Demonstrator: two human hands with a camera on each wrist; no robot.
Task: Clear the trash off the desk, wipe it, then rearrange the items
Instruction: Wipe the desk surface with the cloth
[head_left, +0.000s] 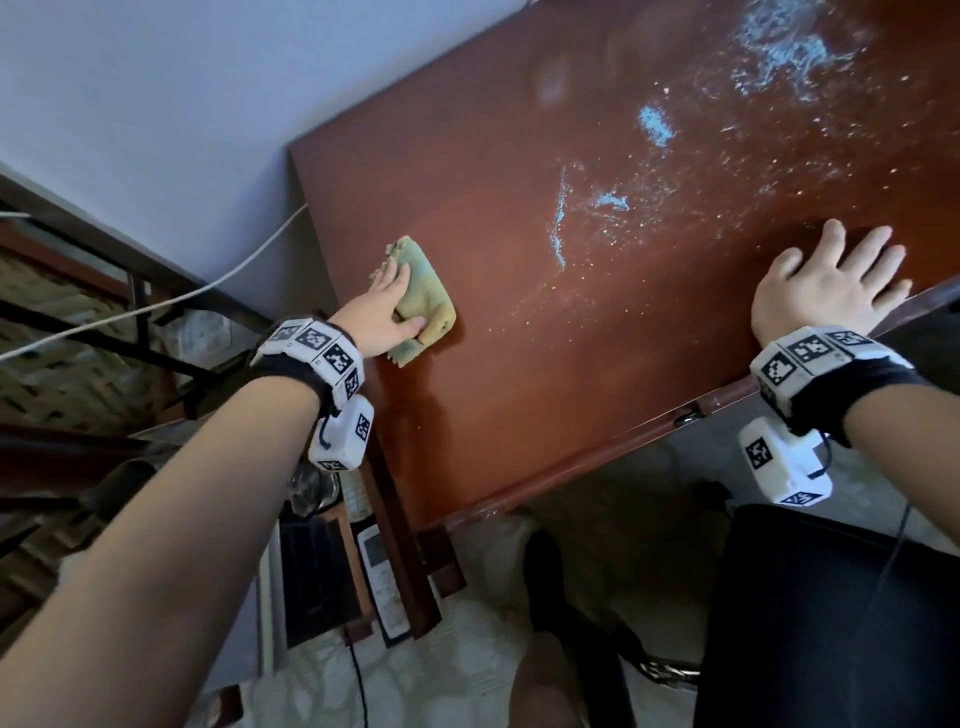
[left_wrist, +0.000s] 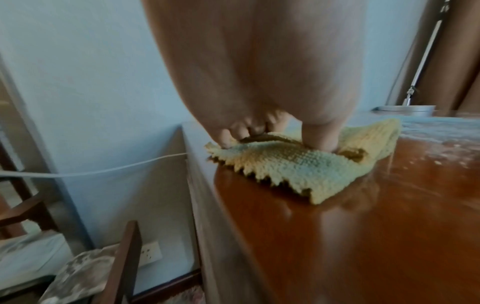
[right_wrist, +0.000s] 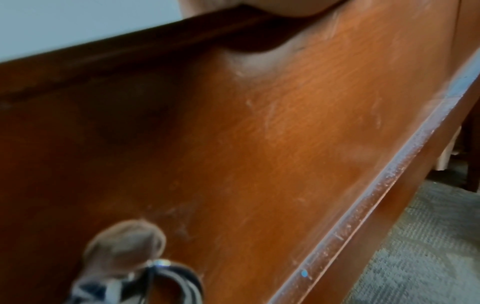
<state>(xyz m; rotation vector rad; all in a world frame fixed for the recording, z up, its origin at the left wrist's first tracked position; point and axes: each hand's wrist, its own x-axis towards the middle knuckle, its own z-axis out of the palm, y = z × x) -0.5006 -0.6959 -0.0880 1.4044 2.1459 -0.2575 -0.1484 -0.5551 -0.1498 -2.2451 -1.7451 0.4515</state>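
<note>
A folded yellow-green cloth (head_left: 426, 296) lies on the brown wooden desk (head_left: 519, 389), close to its left edge. My left hand (head_left: 400, 296) is cupped over it, with the fingertips and thumb dug into the bunched fabric. In the left wrist view the cloth (left_wrist: 298, 168) shows a zigzag hem under the left hand (left_wrist: 272, 135). My right hand (head_left: 831, 270) lies flat with spread fingers near the desk's front edge and holds nothing. White dust and pale blue smears (head_left: 654, 124) cover the desk's far right part. The right wrist view shows only the heel of that palm (right_wrist: 272, 6).
A white cable (head_left: 156, 306) runs along the wall left of the desk. A grey lamp base (left_wrist: 405, 108) stands at the desk's far end. A wooden chair (left_wrist: 124, 257) and a wall socket (left_wrist: 152, 252) are to the left. A remote control (head_left: 382, 582) lies below. The drawer front has a ring handle (right_wrist: 161, 265).
</note>
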